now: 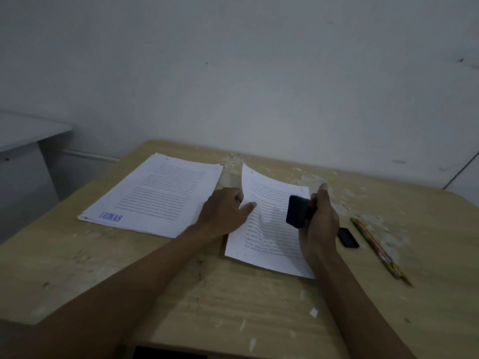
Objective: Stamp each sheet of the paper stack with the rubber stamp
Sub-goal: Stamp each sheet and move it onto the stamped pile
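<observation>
Two groups of printed sheets lie on the worn wooden table (233,294). The left stack (158,195) has a blue stamp mark at its near left corner. To its right lies a sheet (269,229) whose left edge curls up, pinched between the thumb and fingers of my left hand (225,211). My right hand (320,224) holds the black rubber stamp (298,211) above the right part of that sheet, clear of the paper.
A small black stamp cap or pad (348,237) lies just right of the sheet. A pencil (378,251) lies diagonally further right. The table's top is chipped near the far edge, and a white wall stands behind it.
</observation>
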